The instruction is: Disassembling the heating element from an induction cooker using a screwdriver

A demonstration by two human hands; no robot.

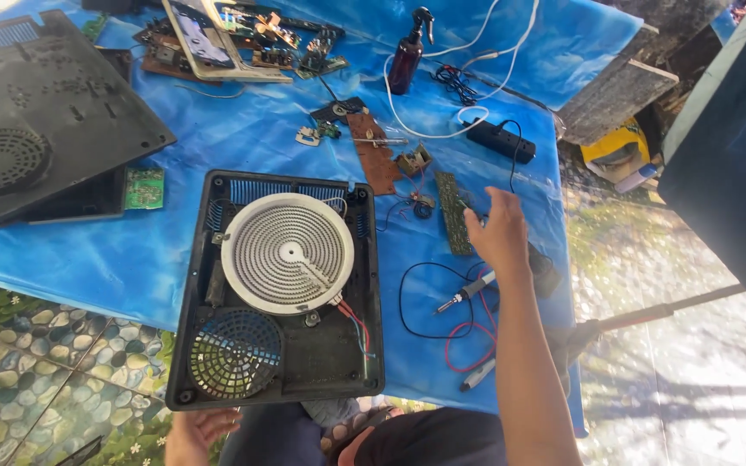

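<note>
An opened black cooker base (351, 345) lies in front of me on the blue sheet, with a round white coil heating element (287, 252) and a fan grille (235, 352) inside. My right hand (498, 231) reaches over the right side of the table, fingers pinched on a thin black wire beside a green circuit board (452, 211). Just below the hand lie a soldering iron (466, 293) and red and black probe leads (468, 341). My left hand (200, 430) rests low at the table's near edge, fingers loosely apart, holding nothing that I can see.
A black cooker cover (36, 112) lies upside down at the left, a small green board (144, 187) beside it. Further back are circuit boards (252, 39), a brown spray bottle (407, 53), white cable, a black power strip (501, 138) and a brown board (375, 151).
</note>
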